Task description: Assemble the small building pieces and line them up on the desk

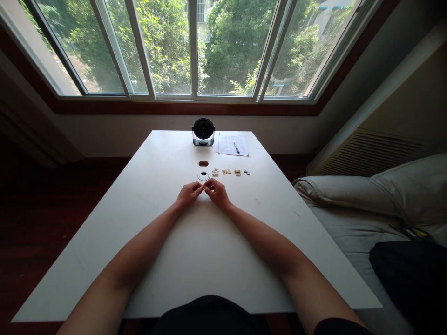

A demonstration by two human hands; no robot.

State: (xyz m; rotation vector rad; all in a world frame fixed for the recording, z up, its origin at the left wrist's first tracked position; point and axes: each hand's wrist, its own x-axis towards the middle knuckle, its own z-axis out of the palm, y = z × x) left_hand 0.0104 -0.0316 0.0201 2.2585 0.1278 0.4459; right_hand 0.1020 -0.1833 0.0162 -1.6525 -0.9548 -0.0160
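My left hand (190, 192) and my right hand (215, 191) meet fingertip to fingertip just above the white table, both closed in a pinch. Whatever lies between the fingertips is too small to make out. Right beyond them is a round silver disc with a dark centre (203, 176). To its right sit small tan pieces in groups: a loose cluster (215, 172), a neat block of rows (226, 171) and a third group (238, 172). A few small grey pieces (247, 172) end the row.
The white table (139, 251) has a round hole (203, 164) past the disc. A black round fan-like device (203, 131) stands at the far edge, beside paper sheets (232, 144) with a pen (236, 148) on them. A cushioned sofa (356, 232) borders the right side; a window fills the back.
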